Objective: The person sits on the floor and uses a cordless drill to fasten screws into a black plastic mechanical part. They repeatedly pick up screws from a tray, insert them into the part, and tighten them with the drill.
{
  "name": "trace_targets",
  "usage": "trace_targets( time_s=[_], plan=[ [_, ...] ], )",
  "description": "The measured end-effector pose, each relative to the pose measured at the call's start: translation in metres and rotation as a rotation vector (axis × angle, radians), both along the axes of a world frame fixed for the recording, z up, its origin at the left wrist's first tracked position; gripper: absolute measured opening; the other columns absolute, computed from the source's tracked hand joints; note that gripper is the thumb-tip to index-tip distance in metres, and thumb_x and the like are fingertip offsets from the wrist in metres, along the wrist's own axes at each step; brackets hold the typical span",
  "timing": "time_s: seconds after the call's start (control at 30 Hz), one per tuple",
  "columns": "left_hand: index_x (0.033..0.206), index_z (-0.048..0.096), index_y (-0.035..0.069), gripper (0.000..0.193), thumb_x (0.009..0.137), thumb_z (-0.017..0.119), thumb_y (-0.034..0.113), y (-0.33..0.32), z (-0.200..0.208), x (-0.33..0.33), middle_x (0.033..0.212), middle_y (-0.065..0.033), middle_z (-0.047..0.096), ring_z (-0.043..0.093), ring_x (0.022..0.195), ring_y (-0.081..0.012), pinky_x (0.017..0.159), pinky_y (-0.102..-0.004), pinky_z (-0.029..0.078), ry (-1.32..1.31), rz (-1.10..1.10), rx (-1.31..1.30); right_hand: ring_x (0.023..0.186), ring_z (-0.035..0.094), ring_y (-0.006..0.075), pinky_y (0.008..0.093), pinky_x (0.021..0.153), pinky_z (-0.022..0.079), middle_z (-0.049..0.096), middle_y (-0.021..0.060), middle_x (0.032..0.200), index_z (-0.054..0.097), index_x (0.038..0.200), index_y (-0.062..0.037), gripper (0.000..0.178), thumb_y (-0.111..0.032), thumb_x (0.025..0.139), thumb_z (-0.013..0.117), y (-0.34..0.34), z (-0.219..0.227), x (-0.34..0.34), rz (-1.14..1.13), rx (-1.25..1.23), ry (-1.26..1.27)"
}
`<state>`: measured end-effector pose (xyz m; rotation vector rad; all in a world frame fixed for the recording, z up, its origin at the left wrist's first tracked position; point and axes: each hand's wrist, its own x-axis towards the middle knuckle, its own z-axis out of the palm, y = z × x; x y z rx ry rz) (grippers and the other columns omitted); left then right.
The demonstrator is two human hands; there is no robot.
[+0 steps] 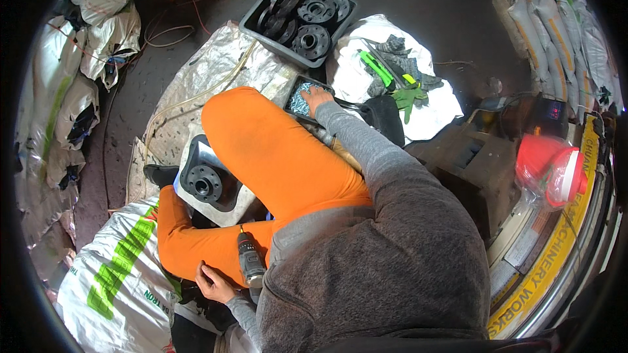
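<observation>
My right hand [315,100] reaches into a small grey bin of silvery screws [299,99]. Its fingers are spread over the screws, and the tips are partly hidden among them. My left hand [216,284] rests low beside my orange-trousered leg, fingers loosely bent and apart, with nothing visible in them. Near it a cordless drill [250,258] lies on my thigh, its bit pointing away from me. Between my legs a black round flanged hub [202,183] sits in a dark metal tray on a pale block [226,214].
A grey crate [245,26] holding several black hubs stands ahead. Right of it, gloves [411,97] and a bright green tool [376,67] lie on a white sack [441,101]. A dark metal block [471,157] and a red plastic-wrapped container [546,168] are at right. Sacks [124,268] line the left.
</observation>
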<state>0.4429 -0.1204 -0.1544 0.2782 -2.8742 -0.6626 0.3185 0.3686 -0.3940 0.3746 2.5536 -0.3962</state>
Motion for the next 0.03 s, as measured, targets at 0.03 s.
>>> trace_targets(
  time_s=[0.03],
  plan=[
    [0.102,0.065,-0.002,0.02,0.093,0.055,0.014,-0.0019,-0.0015,0.0006,0.097,-0.0154,0.066,0.062,0.09,-0.0289,0.081,-0.0363,0.048,0.004,-0.004,0.008,0.122,0.045,0.0343,0.0426,0.096,0.043,0.046,0.0137,0.132,0.043,0.136,-0.0186,0.07,-0.021,0.072,0.072,0.0015,0.0025,-0.0048,0.013,-0.006,-0.038]
  ],
)
